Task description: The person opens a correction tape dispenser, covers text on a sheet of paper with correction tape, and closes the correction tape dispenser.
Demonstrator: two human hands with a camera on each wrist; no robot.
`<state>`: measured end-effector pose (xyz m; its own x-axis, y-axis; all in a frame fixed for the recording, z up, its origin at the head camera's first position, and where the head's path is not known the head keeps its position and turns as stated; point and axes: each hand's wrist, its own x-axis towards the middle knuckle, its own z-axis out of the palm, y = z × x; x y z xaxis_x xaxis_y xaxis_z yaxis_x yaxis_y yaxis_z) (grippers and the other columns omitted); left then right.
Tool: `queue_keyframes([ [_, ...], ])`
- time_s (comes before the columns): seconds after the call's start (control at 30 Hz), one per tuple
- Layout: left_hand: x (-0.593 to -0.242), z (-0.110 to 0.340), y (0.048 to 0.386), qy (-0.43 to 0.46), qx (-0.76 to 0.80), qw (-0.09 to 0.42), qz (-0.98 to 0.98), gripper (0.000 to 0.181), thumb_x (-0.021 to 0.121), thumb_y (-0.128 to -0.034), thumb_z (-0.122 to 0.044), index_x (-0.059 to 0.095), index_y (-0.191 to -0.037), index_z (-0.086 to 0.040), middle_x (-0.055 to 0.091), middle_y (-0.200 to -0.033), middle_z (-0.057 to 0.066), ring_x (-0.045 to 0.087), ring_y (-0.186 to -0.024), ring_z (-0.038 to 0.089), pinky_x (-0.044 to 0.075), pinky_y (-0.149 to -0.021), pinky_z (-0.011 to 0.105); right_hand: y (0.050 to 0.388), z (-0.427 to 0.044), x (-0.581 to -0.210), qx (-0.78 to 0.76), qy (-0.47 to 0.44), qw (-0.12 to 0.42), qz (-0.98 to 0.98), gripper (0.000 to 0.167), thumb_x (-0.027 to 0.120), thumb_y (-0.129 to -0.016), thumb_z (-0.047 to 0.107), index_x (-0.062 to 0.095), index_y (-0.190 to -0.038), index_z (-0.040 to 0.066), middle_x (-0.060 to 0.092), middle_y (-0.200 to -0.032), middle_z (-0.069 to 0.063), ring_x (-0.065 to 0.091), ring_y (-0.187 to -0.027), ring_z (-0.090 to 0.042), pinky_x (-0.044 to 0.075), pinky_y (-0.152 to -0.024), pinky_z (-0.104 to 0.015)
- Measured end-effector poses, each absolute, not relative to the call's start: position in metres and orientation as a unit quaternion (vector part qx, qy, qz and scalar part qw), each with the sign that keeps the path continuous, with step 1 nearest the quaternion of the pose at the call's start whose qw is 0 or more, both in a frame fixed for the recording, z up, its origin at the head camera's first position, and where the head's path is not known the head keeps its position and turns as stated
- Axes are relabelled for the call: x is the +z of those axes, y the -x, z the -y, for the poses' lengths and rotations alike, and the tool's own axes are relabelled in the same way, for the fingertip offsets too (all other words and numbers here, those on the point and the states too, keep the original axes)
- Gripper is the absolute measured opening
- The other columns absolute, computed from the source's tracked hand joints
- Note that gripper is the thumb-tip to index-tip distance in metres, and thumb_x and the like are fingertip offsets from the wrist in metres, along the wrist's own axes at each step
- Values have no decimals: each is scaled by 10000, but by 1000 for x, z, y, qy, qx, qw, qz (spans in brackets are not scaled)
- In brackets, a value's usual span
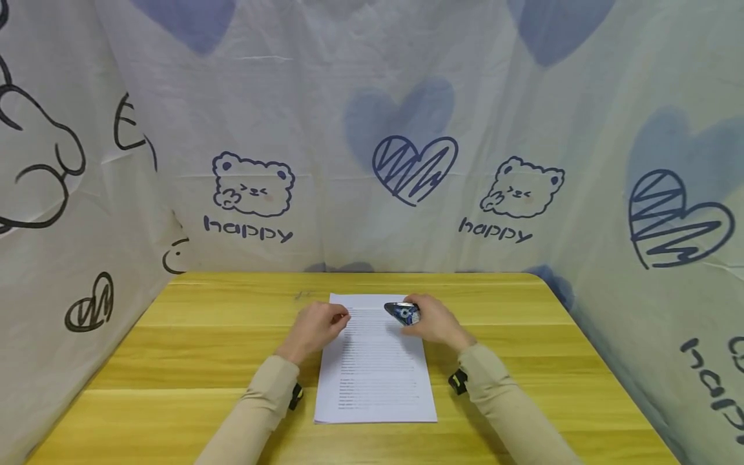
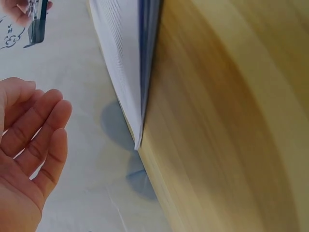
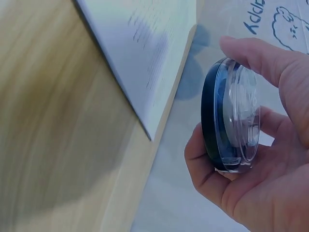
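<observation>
My right hand [image 1: 437,321] holds a correction tape dispenser [image 1: 402,313] over the upper right of a stack of printed paper [image 1: 378,361]. The dispenser is drop-shaped, with a dark side and a clear case that shows a wheel inside. In the right wrist view, the thumb and fingers grip the dispenser [image 3: 229,118] by its edges, apart from the paper. Over the paper's upper left edge hovers my left hand [image 1: 316,326], with its fingers loosely bent. Nothing lies between the fingers of the left hand [image 2: 31,150] in the left wrist view.
The paper lies on a yellow wood-grain table [image 1: 203,368]. A white cloth [image 1: 325,187] printed with hearts and bears hangs behind the table and along both sides. A dark wrist strap piece [image 1: 458,382] shows by the right cuff.
</observation>
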<state>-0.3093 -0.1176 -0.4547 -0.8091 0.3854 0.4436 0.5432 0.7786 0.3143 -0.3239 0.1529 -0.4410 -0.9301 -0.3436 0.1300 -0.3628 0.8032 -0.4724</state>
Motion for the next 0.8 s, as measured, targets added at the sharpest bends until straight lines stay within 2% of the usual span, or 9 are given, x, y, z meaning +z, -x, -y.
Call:
queue_keyframes([
  [0.13,-456,114,310,255,-241,176,920,81,726,-886,-152,778,-920,-100,742,-818,-9,632,-681,68,524,-638,230,321,-146,-441,255,-204,26,945,574,864,-730,191,623,-1239,81,644,-1128,-125,601,-959,-236,518,-860,-421],
  [0.3,-454,112,310,251,-267,161,916,86,722,-891,-148,775,-922,-88,743,-823,-10,652,-707,73,530,-660,228,320,-139,-444,247,-211,29,945,590,870,-726,213,616,-1253,141,617,-1093,-119,580,-894,-216,513,-807,-416],
  [0.43,-452,109,310,253,-276,163,913,75,724,-895,-170,774,-914,-118,741,-822,-27,637,-708,62,520,-661,228,321,-134,-445,248,-206,30,946,602,876,-725,224,605,-1253,122,608,-1098,-105,579,-909,-213,516,-821,-412],
  [0.6,-452,103,310,272,-287,156,905,140,722,-897,-175,767,-976,-67,747,-866,10,649,-743,101,541,-693,275,320,-129,-445,252,-214,44,943,588,893,-697,216,606,-1192,81,614,-1084,-94,588,-930,-209,517,-853,-409],
  [0.8,-451,96,311,279,-293,155,901,244,727,-893,-203,739,-1082,-48,743,-988,75,674,-814,161,541,-711,290,317,-123,-443,239,-238,65,939,551,901,-684,207,606,-1139,111,620,-1055,-87,593,-918,-212,515,-823,-410],
])
